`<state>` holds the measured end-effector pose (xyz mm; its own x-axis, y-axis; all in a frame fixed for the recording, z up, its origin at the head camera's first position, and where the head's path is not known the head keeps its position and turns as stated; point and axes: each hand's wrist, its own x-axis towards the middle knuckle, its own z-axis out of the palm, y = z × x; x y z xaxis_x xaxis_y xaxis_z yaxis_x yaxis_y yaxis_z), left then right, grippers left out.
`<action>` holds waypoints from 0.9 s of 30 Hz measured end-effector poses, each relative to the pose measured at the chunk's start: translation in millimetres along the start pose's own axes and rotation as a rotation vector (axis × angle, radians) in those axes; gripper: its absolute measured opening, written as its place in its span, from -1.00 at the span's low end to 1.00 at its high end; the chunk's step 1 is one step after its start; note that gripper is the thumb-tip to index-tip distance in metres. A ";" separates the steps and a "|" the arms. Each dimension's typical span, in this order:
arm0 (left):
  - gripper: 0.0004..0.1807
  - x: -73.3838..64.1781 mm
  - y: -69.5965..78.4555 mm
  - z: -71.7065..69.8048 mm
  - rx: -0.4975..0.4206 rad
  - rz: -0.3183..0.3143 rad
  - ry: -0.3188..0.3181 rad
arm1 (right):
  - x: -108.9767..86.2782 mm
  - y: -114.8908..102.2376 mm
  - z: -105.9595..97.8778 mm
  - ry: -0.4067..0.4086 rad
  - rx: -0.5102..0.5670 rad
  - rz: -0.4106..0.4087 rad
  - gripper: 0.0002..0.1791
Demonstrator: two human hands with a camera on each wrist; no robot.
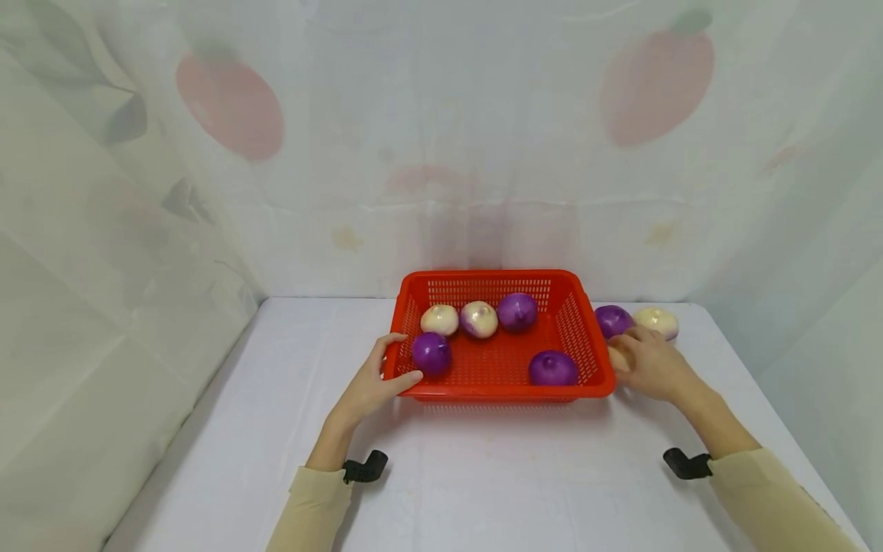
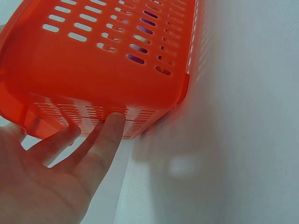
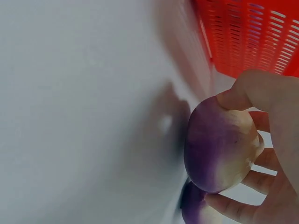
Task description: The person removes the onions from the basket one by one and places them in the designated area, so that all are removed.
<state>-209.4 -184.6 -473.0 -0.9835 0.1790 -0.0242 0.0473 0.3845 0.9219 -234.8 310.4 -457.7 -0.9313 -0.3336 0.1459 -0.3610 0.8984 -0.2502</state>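
Observation:
My left hand [image 1: 368, 389] holds the near left corner of a red plastic basket [image 1: 483, 391], the thumb over its rim. In the left wrist view, fingers [image 2: 105, 142] of this hand lie against the basket's outer wall. Just outside the basket's right end, my right hand [image 1: 651, 364] grips a turnip [image 3: 219, 144], purple on one side and cream on the other. Another purple turnip [image 1: 612, 320] and a cream turnip [image 1: 657, 322] lie behind that hand. Inside the basket are purple turnips [image 1: 517, 312] and cream ones [image 1: 440, 320].
The basket stands on a white-covered table [image 1: 483, 491], towards its back edge. A pale curtain [image 1: 483, 138] with printed fruit hangs behind, and sheeting [image 1: 90, 307] rises along the left side. Black wrist mounts [image 1: 366, 466] sit on both forearms.

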 end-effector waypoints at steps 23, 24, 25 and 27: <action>-0.19 -1.0 2.6 0.6 -0.006 -0.018 0.006 | -1.5 -26.2 -55.5 0.037 0.035 0.002 -0.50; -0.19 -0.8 2.5 0.6 -0.005 -0.018 0.006 | -0.6 -29.0 -59.4 0.049 0.034 -0.010 -0.51; -0.19 -0.6 2.4 0.6 -0.005 -0.017 0.007 | 0.5 -31.8 -63.0 0.062 0.035 -0.023 -0.52; -0.19 -0.3 2.0 0.5 0.001 -0.017 0.010 | 3.0 -37.1 -69.1 0.080 0.034 -0.043 -0.53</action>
<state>-209.0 -183.5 -471.3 -0.9859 0.1635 -0.0365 0.0304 0.3884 0.9210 -220.8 295.8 -381.8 -0.9086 -0.3467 0.2328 -0.4033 0.8731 -0.2739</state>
